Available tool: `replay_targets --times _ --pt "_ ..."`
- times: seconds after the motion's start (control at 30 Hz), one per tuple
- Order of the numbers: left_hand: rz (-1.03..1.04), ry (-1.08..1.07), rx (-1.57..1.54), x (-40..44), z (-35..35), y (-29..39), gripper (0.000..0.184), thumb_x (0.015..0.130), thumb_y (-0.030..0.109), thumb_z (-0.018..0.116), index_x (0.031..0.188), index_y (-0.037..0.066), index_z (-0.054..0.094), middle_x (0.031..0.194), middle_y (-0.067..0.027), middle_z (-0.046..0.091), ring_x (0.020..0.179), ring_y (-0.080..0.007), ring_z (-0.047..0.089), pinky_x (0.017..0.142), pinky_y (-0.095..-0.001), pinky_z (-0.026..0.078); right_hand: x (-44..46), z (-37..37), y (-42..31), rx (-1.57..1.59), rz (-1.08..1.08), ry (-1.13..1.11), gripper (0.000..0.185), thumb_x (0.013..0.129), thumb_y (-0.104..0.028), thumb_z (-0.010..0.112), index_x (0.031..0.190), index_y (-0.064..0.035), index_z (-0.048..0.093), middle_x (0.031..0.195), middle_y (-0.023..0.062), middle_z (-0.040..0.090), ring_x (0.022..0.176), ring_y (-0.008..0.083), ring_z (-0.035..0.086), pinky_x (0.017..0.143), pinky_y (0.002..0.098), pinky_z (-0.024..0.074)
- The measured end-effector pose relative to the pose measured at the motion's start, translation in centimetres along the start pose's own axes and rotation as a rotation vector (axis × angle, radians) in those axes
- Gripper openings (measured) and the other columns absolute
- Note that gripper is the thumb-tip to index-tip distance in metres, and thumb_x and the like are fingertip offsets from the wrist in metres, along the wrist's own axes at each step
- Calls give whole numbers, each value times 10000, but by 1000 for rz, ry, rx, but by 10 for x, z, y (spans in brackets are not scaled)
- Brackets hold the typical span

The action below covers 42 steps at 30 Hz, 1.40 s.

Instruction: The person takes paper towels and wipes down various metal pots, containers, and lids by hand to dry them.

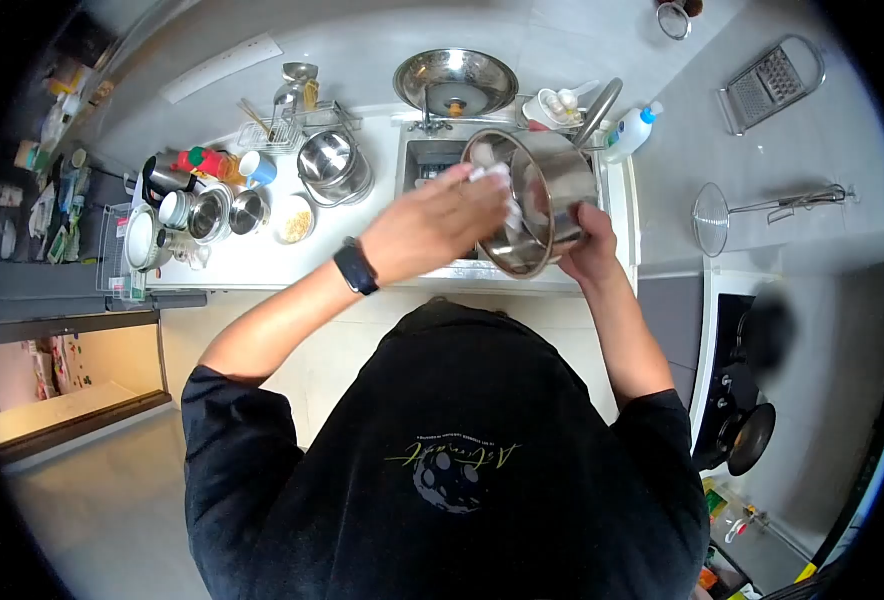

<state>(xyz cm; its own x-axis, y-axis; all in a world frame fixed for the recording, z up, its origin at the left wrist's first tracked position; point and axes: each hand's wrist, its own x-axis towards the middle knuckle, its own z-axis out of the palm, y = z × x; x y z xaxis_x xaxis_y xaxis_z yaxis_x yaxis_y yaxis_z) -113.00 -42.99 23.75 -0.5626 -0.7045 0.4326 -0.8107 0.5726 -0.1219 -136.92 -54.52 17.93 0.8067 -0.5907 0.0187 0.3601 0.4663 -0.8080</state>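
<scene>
A large stainless steel pot (570, 172) is tilted on its side over the sink (430, 150), its open mouth facing left. My right hand (592, 245) grips the pot's outer wall from the lower right, thumb up along the steel. My left hand (447, 222), with a dark watch on the wrist, reaches across to the pot's mouth. Its fingers are closed on a crumpled white cloth (509, 205), held at the rim and inner wall. The hand is slightly blurred, and part of the cloth is hidden behind the fingers.
Left on the counter are a steel pail-like pot (334, 168), a blue mug (257, 168), a small food bowl (294, 219) and several jars. A wide steel basin (455, 80) leans behind the faucet. Right stand a soap bottle (632, 130) and the stove (727, 400).
</scene>
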Motion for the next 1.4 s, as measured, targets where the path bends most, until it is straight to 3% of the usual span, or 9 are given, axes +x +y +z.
replay_targets --times 0.13,0.23,0.43,0.5,0.73,1.03,1.1,1.23,1.4 --pt "-349 65 -279 -29 -3 -26 425 878 21 640 1295 96 672 1302 -96 681 1201 -254 658 1056 -402 519 17 34 -28 -263 -217 198 828 862 -258 725 1576 -169 314 1511 118 421 1323 245 498 1080 377 420" --pt "-564 339 -351 -17 -35 -26 427 853 -74 656 1247 83 705 1224 -117 718 1108 -275 707 937 -356 579 24 34 -25 -691 -360 337 917 798 -236 805 1568 -150 315 1383 121 474 1216 251 539 982 366 465" --pt "-323 274 -240 39 -52 -18 377 912 21 651 1281 86 688 1392 -110 626 1135 -287 686 949 -381 570 35 44 -12 -967 -422 360 1046 690 -305 910 1538 -110 329 1161 85 465 973 212 506 840 340 470" --pt "-539 85 -373 38 -41 -3 387 915 63 660 1302 84 663 1391 -136 611 1181 -307 648 933 -404 564 36 46 -13 -926 -415 376 1060 685 -330 922 1534 -96 331 1180 90 461 1006 216 498 856 339 463" --pt "-495 258 -323 24 -10 18 443 897 31 660 1339 63 641 1307 -166 597 1134 -343 621 938 -409 535 37 40 -13 -1063 -519 413 1092 651 -404 936 1521 -88 355 1164 87 480 1054 224 489 862 342 457" --pt "-357 237 -493 35 -15 -1 423 924 39 604 1347 43 614 1388 -137 587 1293 -350 550 1096 -469 440 40 29 0 -852 -410 282 1079 670 -414 923 1548 -158 350 1298 91 485 1050 214 522 871 356 473" --pt "-149 122 -405 26 -15 -1 384 955 94 570 1333 49 623 1412 -128 581 1339 -336 529 1148 -488 409 47 17 -5 -845 -449 275 1091 663 -399 931 1552 -154 347 1327 87 481 1053 204 526 868 344 474" --pt "-148 95 -389 32 -19 -15 405 980 122 526 1374 77 605 1452 -114 566 1385 -320 500 1183 -513 363 45 16 -13 -999 -500 88 1151 635 -436 949 1554 -122 331 1412 95 453 1063 191 538 923 356 476" --pt "-253 134 -473 41 -29 -13 459 963 100 543 1420 77 575 1464 -134 556 1399 -327 489 1182 -528 352 39 30 -15 -737 -278 142 1167 606 -480 954 1545 -132 355 1422 99 442 967 171 555 814 321 513"
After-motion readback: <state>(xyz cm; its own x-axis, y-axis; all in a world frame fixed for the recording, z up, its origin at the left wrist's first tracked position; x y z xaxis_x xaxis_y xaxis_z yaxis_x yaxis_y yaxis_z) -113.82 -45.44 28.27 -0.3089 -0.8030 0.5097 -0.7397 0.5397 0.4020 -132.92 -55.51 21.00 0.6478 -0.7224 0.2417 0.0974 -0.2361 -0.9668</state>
